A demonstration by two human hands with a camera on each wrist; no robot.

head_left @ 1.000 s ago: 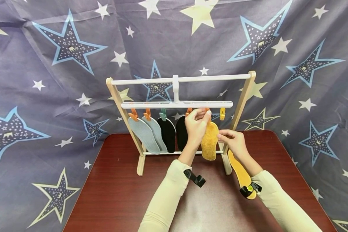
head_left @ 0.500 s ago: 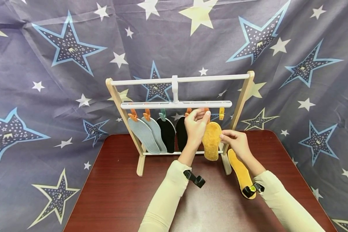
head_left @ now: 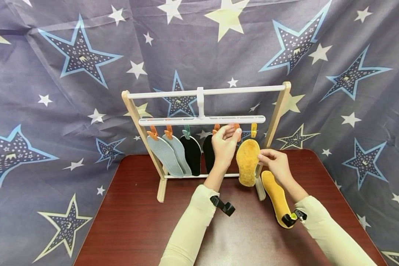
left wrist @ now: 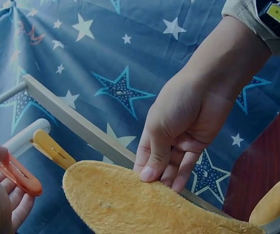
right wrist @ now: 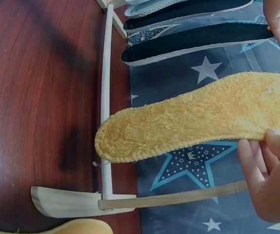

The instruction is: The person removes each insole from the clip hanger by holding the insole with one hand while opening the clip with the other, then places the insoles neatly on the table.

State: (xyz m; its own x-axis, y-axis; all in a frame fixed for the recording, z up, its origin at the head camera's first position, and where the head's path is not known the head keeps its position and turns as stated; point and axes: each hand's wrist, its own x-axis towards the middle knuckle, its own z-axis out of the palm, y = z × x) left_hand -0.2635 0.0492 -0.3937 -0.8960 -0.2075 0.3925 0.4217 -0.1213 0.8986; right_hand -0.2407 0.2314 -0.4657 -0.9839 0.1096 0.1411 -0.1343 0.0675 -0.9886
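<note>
My right hand (head_left: 275, 164) pinches the edge of a fuzzy yellow insole (head_left: 247, 162) between thumb and fingers. In the left wrist view the insole stands apart from the orange clip (left wrist: 20, 176), which my left hand (head_left: 224, 144) pinches under the white hanger bar (head_left: 173, 120). A yellow clip (head_left: 254, 130) hangs at the bar's right end, just above the insole's top. Left of my hands, two grey insoles (head_left: 164, 155) and two black insoles (head_left: 191, 157) hang from other clips; my left hand partly covers one black insole.
Another yellow insole (head_left: 276, 197) lies on the red-brown table (head_left: 129, 221), partly below my right wrist. The wooden rack (head_left: 276, 114) carries the hanger by a white hook (head_left: 200, 103). Behind it hangs a star-printed cloth (head_left: 96, 33).
The yellow insole and my right hand have moved right, away from the orange clip and under the yellow clip. My left hand stays at the orange clip.
</note>
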